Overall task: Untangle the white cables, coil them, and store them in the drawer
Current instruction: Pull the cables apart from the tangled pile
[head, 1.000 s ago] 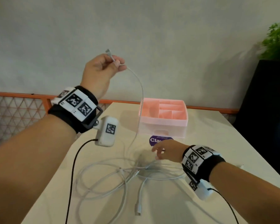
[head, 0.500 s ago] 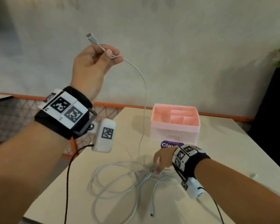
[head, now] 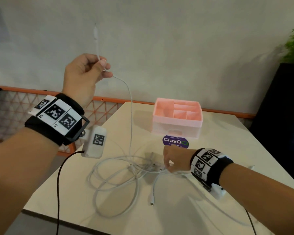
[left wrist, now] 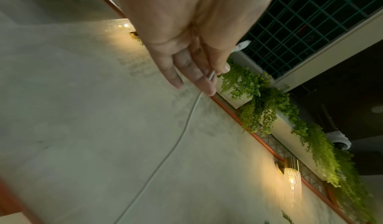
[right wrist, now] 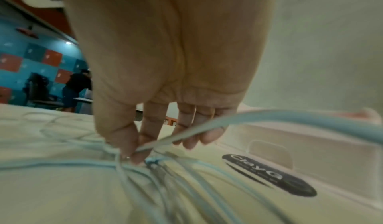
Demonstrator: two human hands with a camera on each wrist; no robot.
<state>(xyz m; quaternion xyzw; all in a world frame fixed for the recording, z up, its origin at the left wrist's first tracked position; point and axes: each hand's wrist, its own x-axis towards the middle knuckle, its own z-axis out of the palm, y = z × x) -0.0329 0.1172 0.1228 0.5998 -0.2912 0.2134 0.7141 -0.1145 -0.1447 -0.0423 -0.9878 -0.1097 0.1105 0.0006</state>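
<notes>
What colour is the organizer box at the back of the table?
Pale pink; the organizer box shows best in the head view.

Smooth white plastic-sheathed cables (head: pixel 119 175) lie on a matt cream table (head: pixel 210 217) beside a pink plastic drawer organiser (head: pixel 176 126).

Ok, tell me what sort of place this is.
Probably a café or food-court seating area, not a home. A purple "ClayGo" clean-as-you-go sticker sits on the table, wall lamps and trailing greenery line the wall, and people stand at another table by a tiled wall.
</notes>
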